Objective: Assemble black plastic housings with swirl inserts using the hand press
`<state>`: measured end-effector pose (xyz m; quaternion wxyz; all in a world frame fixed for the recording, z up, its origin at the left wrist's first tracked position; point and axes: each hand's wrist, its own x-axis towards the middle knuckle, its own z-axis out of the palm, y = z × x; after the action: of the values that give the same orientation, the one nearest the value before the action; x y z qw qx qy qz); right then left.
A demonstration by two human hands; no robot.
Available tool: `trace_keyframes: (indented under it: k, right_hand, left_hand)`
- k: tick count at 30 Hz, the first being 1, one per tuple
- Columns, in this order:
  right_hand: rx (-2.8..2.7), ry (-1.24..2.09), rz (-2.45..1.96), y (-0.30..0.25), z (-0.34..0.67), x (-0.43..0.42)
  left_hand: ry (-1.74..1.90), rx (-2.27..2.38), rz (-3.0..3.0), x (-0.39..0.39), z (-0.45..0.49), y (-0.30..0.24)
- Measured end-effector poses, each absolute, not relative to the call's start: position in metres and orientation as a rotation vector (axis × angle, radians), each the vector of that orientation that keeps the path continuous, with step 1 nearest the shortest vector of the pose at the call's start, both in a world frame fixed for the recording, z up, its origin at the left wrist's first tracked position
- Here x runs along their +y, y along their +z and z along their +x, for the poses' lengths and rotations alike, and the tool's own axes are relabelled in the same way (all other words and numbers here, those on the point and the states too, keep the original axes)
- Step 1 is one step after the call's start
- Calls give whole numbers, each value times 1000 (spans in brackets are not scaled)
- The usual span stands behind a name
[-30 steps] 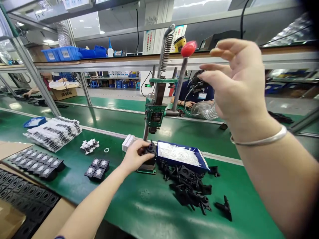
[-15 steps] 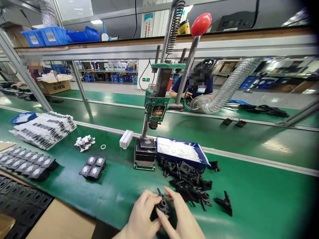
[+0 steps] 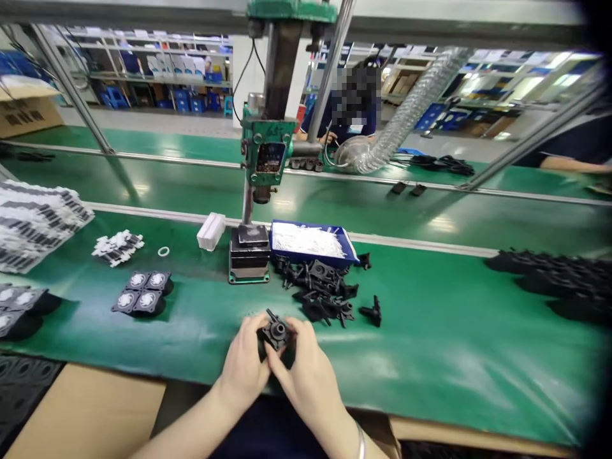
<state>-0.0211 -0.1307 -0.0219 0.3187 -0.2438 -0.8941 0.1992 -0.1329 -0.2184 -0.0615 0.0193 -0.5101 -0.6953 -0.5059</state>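
Between both hands, near the table's front edge, is a black plastic part [image 3: 278, 331] with a round raised hub and a thin stem pointing up and left. My left hand [image 3: 246, 357] grips its left side with curled fingers. My right hand [image 3: 306, 363] pinches it from the right, with the thumb at its lower edge. Just beyond the hands lies a pile of similar black parts [image 3: 325, 287]. One loose black part [image 3: 371, 312] rests to the right of that pile. Straight ahead stands a green hand press [image 3: 268, 150] above its black base block [image 3: 249, 252].
A blue tray of white strips [image 3: 310, 241] is behind the pile. To the left are square black housings with white centres [image 3: 142, 293], small white pieces [image 3: 118, 247], a white ring [image 3: 163, 252] and a white block [image 3: 211, 231]. More black parts [image 3: 564, 280] lie far right. A co-worker [image 3: 354, 102] sits opposite.
The camera view has tilted down and swung right, so table items appear higher and further left. Both hands still hold the black part, whose hub now shows more fully.
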Motion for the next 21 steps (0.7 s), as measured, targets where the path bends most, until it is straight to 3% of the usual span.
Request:
trace_keyframes:
  k: [11,16,21]
  right_hand:
    - [-2274,578,-532,-10,-17,-119]
    - [-1991,297,-839,13,36,-31]
    - [-1788,204,-1329,-14,117,85]
  left_hand:
    - [-1480,-2252,-1597,-219,-137,-62]
    - [-1453,-2277,-1584,-211,-148,-69]
    - [-1616,-2276,-1564,-198,-163,-94]
